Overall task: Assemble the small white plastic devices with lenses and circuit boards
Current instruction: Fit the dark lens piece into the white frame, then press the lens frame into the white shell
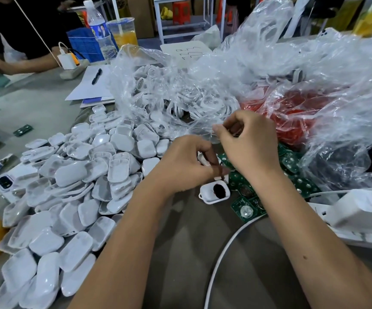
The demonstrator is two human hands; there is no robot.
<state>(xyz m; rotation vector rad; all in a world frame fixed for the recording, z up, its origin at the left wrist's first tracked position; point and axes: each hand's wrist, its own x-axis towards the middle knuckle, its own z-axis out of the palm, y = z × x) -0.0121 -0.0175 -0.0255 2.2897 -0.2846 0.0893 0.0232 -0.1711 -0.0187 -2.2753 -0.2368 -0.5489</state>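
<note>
Left hand (pixel 181 166) pinching a small white shell (pixel 202 160), right hand (pixel 247 143) curled above it, contents hidden. Just below, 1 open white casing (pixel 214 194) on the table (pixel 47 112), beside green circuit boards (pixel 245 208).

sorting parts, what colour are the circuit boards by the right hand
Green, with silvery round parts on them; the circuit boards show best in the head view.

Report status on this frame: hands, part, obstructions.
Left hand pinching white housing. Right hand fingers curled, contents hidden. Open housing beside circuit boards. Plastic bags crowd workspace.
</note>
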